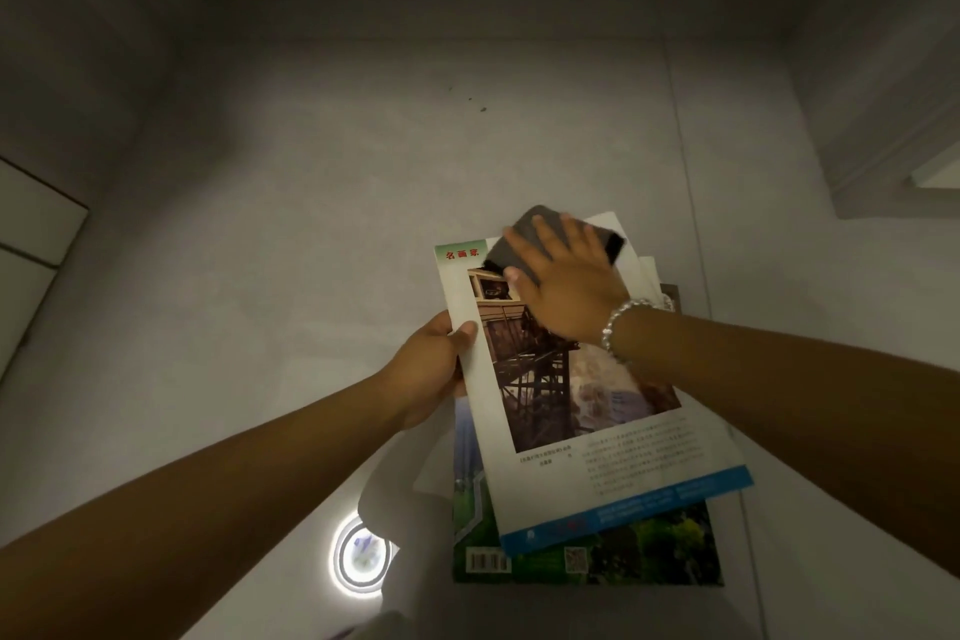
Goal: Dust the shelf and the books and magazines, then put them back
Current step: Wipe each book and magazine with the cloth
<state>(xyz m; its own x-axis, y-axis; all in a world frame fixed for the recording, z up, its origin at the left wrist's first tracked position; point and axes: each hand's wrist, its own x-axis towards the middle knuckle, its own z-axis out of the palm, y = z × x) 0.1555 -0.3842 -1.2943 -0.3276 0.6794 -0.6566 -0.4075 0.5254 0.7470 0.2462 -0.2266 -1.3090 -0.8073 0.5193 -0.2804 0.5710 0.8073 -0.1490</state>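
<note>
Dim view, magazine stack [587,551] on the floor partly hidden under the raised top magazine [587,411], left hand [434,369] pinching its left edge, right hand [563,276] with fingers spread pressing a grey cloth [524,244] on its far corner, bare grey floor [311,224] all round.

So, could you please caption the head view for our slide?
Left hand grips a magazine while right hand presses a grey cloth on it.

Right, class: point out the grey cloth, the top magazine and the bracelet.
grey cloth [524,234]: head view, its far left part.
top magazine [613,463]: head view, printed text area.
bracelet [621,322]: head view, beads on the wrist.
</note>
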